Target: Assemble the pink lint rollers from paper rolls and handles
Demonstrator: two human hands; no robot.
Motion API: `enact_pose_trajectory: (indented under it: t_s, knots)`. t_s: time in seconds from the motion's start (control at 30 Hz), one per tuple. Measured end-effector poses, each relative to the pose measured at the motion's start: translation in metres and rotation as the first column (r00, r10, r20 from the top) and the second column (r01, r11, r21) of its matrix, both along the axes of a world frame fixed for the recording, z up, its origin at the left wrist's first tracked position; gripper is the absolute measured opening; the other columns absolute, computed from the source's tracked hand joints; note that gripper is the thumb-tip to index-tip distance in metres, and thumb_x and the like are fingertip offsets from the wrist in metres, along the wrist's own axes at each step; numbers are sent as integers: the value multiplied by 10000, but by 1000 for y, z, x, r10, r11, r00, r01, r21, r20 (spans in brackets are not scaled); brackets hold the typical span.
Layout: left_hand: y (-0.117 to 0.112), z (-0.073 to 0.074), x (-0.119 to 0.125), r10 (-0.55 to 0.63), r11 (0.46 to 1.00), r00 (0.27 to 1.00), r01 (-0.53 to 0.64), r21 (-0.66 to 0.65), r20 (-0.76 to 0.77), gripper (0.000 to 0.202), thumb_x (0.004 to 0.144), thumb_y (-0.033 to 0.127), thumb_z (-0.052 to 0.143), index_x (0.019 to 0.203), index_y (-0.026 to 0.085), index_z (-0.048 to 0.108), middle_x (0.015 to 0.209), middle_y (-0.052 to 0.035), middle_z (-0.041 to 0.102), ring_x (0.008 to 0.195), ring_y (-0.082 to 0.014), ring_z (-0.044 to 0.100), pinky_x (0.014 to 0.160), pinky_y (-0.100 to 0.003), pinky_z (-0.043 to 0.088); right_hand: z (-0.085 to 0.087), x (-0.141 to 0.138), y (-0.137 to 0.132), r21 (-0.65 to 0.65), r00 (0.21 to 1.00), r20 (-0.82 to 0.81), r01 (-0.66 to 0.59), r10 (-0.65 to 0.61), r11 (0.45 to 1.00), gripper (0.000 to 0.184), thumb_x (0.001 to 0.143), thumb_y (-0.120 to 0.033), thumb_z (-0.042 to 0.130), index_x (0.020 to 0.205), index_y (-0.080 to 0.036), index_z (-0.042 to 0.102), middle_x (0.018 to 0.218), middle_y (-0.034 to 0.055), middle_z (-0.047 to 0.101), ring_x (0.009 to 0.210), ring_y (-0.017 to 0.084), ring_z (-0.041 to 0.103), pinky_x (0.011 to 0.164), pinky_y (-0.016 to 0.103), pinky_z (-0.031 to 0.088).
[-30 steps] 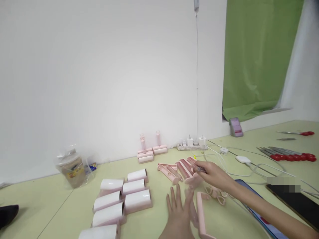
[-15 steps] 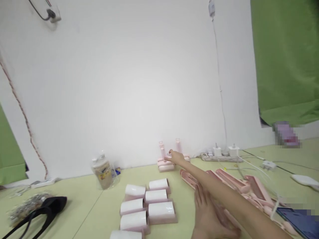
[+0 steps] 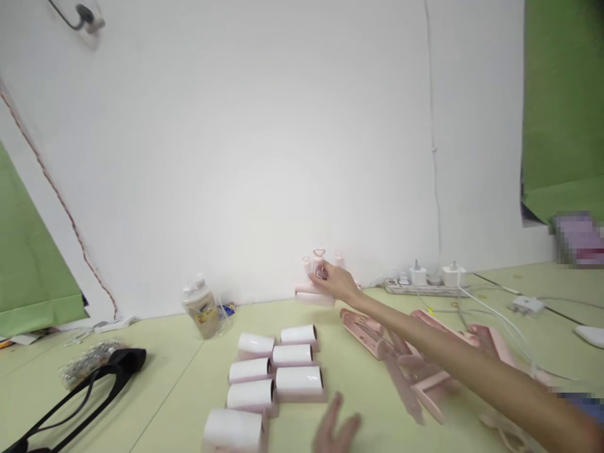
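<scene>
At the foot of the wall, my right hand [image 3: 340, 286] is closed round the handle of a pink lint roller [image 3: 319, 253], which has a heart-shaped loop on top. Its horizontal pink head [image 3: 312, 296] shows below my fingers. Two more upright pink handles, a left one [image 3: 306, 262] and a right one [image 3: 339, 257], stand just behind, partly hidden. At the bottom edge my left hand [image 3: 333, 434] is only partly in view, its fingers apart and blurred, holding nothing. Nearest to it is a group of white sticky rolls [image 3: 299, 379] in pink covers, laid in two columns.
A pile of pink plastic parts [image 3: 365, 333] lies under my right forearm. Behind it are a power strip [image 3: 401, 287] with chargers and loose cables. To the left stand a bagged jar [image 3: 202, 314] and a black strap-like item [image 3: 125, 362]. A phone [image 3: 585, 402] is at right.
My left hand has left the pink parts and moved left and down, mostly out of view. A lint roller's handle now shows in my right hand. The view has shifted slightly.
</scene>
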State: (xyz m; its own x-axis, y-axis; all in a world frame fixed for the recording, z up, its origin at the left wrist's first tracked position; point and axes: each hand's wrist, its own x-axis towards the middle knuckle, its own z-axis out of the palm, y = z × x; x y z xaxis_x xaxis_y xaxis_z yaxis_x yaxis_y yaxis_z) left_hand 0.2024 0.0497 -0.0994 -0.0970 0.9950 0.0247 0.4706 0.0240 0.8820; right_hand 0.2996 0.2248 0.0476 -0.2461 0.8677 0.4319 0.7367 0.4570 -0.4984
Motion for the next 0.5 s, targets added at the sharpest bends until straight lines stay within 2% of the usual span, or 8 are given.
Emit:
enact_pose_trajectory:
  t_s: [0.1,0.17,0.2,0.27,0.3,0.37,0.43,0.5]
  knots:
    - [-19,17,-31,94,976,995,-89,197,-17,598,667,392,556,1221,235,396,1354,-88,354,1288,-322,194,1047,-440,187,5,27,-40,-17,993,-23,-114,114,993,308,811,-470,442,872,-188,549,734,5,597,662,137,549,549,215,359]
    - [-20,24,-34,96,950,995,-87,301,-15,676,655,355,582,1251,194,305,1403,-107,237,1307,-289,139,1061,-392,154,-4,43,-73,-45,984,-16,-176,175,983,275,794,-446,461,784,-187,553,684,-10,590,605,123,535,503,198,336]
    - [-18,24,-32,58,944,998,-52,324,-7,714,641,337,597,1252,165,272,1391,-137,235,1295,-287,169,1056,-381,162,-12,49,-90,-57,982,-10,-187,187,981,258,785,-425,474,756,-180,552,655,-12,585,575,120,526,481,195,324]
    - [-11,17,-25,-106,958,994,92,272,36,806,587,323,641,1243,104,228,1275,-200,359,1189,-301,350,1008,-383,243,-34,58,-122,-89,972,15,-233,235,968,191,748,-357,518,720,-170,545,648,-10,584,570,118,518,469,188,306]
    - [-7,12,-23,-209,960,975,189,208,80,858,545,322,671,1233,81,220,1187,-203,430,1095,-298,441,969,-380,292,-45,62,-135,-102,970,44,-235,240,967,168,750,-326,511,709,-167,541,630,-9,576,561,118,511,464,188,292]
    - [-4,-1,-21,-370,929,908,357,100,198,938,477,315,717,1222,70,204,1054,-169,505,942,-272,531,886,-358,366,-64,65,-156,-114,970,95,-212,223,971,146,740,-288,514,673,-161,541,604,-6,567,551,121,506,467,195,279]
    - [-5,-9,-25,-431,901,855,427,81,288,883,490,280,718,1202,111,223,1047,-141,520,929,-254,540,842,-332,395,-70,66,-169,-112,975,113,-180,193,977,178,752,-308,507,667,-162,561,589,0,569,549,128,513,477,206,291]
    - [-9,-11,-31,-442,896,850,431,103,287,721,545,225,687,1149,148,300,1094,-124,516,1011,-247,504,869,-314,381,-63,67,-178,-80,990,65,-117,122,990,249,773,-378,488,684,-166,584,594,12,581,559,143,526,490,223,326]
